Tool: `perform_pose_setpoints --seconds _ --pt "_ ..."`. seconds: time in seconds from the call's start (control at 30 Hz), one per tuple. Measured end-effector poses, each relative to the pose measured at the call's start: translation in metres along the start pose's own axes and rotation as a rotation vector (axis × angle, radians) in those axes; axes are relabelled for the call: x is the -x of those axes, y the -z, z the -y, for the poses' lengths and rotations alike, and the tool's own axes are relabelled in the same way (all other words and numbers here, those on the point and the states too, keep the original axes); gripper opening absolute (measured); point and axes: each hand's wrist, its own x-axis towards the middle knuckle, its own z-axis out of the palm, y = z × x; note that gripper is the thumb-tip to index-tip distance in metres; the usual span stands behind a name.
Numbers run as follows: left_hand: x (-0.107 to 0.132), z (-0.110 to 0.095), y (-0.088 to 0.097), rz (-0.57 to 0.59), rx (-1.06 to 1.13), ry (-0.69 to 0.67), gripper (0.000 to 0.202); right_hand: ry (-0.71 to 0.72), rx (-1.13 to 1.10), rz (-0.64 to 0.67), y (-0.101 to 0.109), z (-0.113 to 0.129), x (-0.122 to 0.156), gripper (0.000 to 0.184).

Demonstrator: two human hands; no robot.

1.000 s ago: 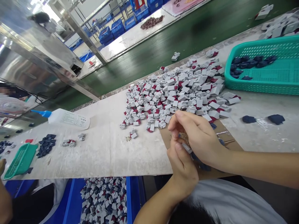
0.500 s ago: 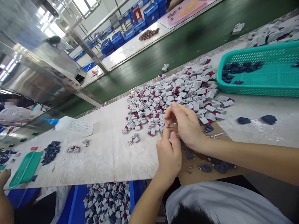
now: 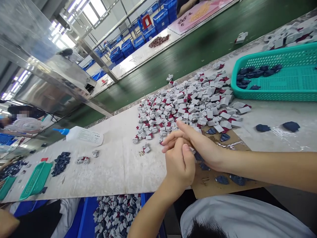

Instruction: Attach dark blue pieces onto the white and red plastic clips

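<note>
My left hand [image 3: 180,163] is closed in a fist, thumb on top; whatever it holds is hidden. My right hand [image 3: 201,142] lies against its far side, fingers stretched out and thumb raised. Both are above the near edge of a heap of small light-grey and dark-red plastic parts [image 3: 183,102]. Under my right wrist is a brown cardboard sheet [image 3: 210,188] with several dark-blue moulded pieces [image 3: 221,179] on it. A few thin brownish bits [image 3: 205,180] also lie on the sheet.
A green basket [image 3: 272,96] with dark-blue pieces stands right. Left are a white bottle with blue nozzle [image 3: 84,136], a dark-blue pile [image 3: 60,163] and a smaller green tray [image 3: 37,180]. A blue bin [image 3: 86,215] of parts sits below the table. Beyond runs a green conveyor [image 3: 148,72].
My right hand's fingers have gone from curled to stretched out, and it has come down against my left fist. Loose parts on the conveyor have shifted left. The view has shifted slightly.
</note>
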Motion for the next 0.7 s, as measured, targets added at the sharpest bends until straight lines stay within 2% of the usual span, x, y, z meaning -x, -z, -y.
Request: perform_pose_setpoints --seconds 0.07,0.23,0.4,0.5,0.57,0.63,0.7 --pt "0.001 -0.001 -0.004 -0.031 -0.035 -0.058 0.027 0.016 0.016 -0.001 -0.001 -0.002 0.002 0.073" --pt "0.007 -0.003 -0.013 -0.092 -0.051 -0.107 0.034 0.203 0.097 -0.074 0.0 -0.012 0.005 0.075" --pt "0.013 -0.005 -0.01 -0.056 -0.064 -0.093 0.037 0.27 0.157 -0.158 -0.003 -0.018 0.014 0.075" --pt "0.009 -0.009 -0.009 -0.096 -0.041 -0.124 0.037 0.317 0.17 -0.162 -0.011 -0.012 0.015 0.073" --pt "0.004 -0.01 -0.011 -0.128 -0.012 -0.098 0.038 0.278 0.178 -0.156 -0.018 -0.006 0.011 0.073" --pt "0.001 -0.007 -0.009 -0.107 0.038 -0.028 0.04 0.133 0.181 -0.108 -0.022 0.0 0.004 0.077" --pt "0.007 0.002 0.004 -0.074 0.072 0.092 0.041 0.001 0.189 0.0 -0.014 0.008 -0.002 0.08"
